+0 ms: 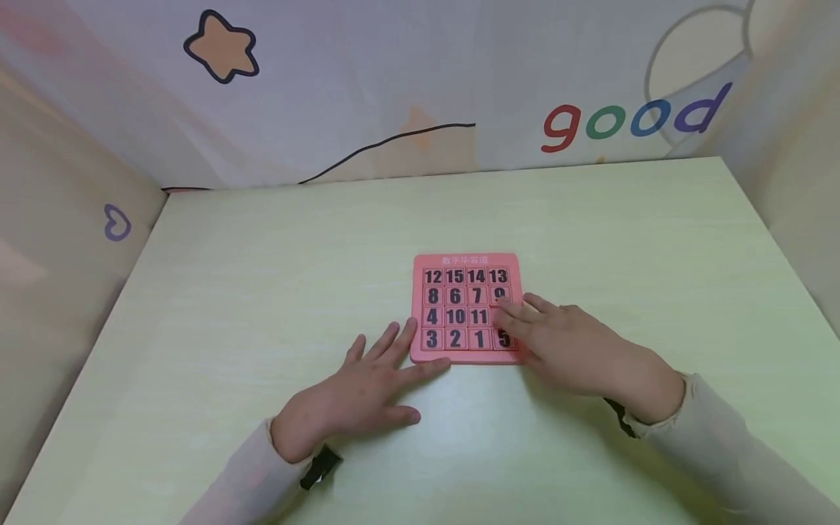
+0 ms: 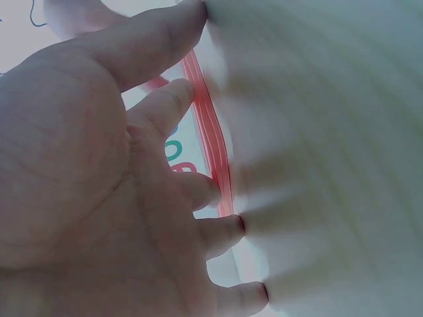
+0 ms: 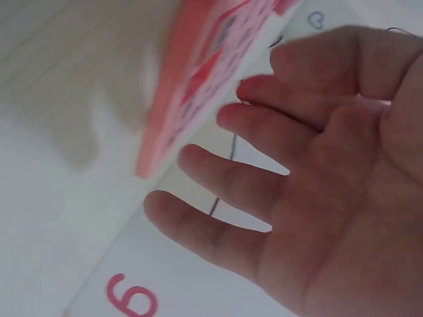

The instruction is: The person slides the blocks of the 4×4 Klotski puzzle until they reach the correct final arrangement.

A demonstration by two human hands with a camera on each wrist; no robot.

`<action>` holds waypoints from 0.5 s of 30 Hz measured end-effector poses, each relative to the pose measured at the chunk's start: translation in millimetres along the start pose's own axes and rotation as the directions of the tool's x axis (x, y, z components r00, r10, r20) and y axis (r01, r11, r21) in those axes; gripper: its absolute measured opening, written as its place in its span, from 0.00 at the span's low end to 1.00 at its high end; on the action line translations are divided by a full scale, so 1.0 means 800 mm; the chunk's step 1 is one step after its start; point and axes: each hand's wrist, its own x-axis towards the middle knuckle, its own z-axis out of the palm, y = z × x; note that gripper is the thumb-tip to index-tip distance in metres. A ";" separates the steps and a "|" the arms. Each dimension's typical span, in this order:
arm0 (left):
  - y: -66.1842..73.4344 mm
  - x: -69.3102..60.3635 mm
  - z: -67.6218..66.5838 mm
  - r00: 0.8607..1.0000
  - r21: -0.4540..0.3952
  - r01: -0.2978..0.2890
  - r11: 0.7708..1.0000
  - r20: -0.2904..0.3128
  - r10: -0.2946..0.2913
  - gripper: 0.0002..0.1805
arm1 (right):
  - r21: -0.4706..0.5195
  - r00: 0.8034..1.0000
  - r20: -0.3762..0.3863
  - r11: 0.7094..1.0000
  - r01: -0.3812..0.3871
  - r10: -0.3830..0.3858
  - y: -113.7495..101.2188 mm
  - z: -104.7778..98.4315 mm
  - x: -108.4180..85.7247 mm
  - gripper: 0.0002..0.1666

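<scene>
Pale table (image 1: pixel 262 277), hands (image 1: pixel 367 394) (image 1: pixel 580 350) at pink number puzzle (image 1: pixel 466 308), palms (image 2: pixel 73 198) (image 3: pixel 357 205) in wrist views

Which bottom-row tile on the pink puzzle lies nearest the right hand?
The tile marked 5, at the right end by the right hand; tile 3, tile 2 and tile 1 lie farther left.

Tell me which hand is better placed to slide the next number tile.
The right hand, probably: its fingers reach over the right column of the pink board, near tiles 9 and 5. The left hand sits at the board's near-left corner, better suited to steadying.
</scene>
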 end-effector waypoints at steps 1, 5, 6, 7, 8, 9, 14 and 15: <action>0.000 0.000 0.000 1.000 0.004 0.000 1.000 0.000 0.000 0.40 | 0.005 1.000 -0.011 1.000 -0.013 0.013 0.004 0.001 0.002 0.33; -0.001 0.001 0.000 1.000 0.011 -0.004 1.000 0.000 0.004 0.41 | 0.021 0.998 -0.013 0.998 -0.056 0.056 0.017 0.005 0.013 0.35; -0.001 0.000 0.000 1.000 0.010 -0.003 1.000 0.000 0.003 0.41 | 0.024 0.998 -0.009 0.998 -0.057 0.057 0.019 0.006 0.015 0.35; -0.002 0.000 0.000 1.000 0.011 -0.003 1.000 0.001 0.003 0.41 | 0.029 0.998 -0.003 0.998 -0.055 0.055 0.020 0.008 0.017 0.35; -0.002 -0.001 0.000 1.000 0.010 -0.002 1.000 0.000 0.002 0.41 | 0.033 0.999 0.003 0.998 -0.053 0.053 0.022 0.009 0.018 0.35; -0.003 -0.001 0.000 1.000 0.010 -0.002 1.000 0.000 0.002 0.41 | 0.037 0.999 0.008 0.998 -0.050 0.050 0.023 0.010 0.019 0.35; -0.004 -0.001 0.001 1.000 -0.008 -0.013 1.000 -0.007 0.013 0.41 | 0.043 0.998 0.034 0.998 -0.050 0.048 0.024 0.012 0.021 0.35; -0.004 -0.001 0.002 1.000 -0.010 -0.016 1.000 -0.007 0.016 0.41 | 0.041 0.998 0.038 0.998 -0.051 0.050 0.024 0.012 0.021 0.35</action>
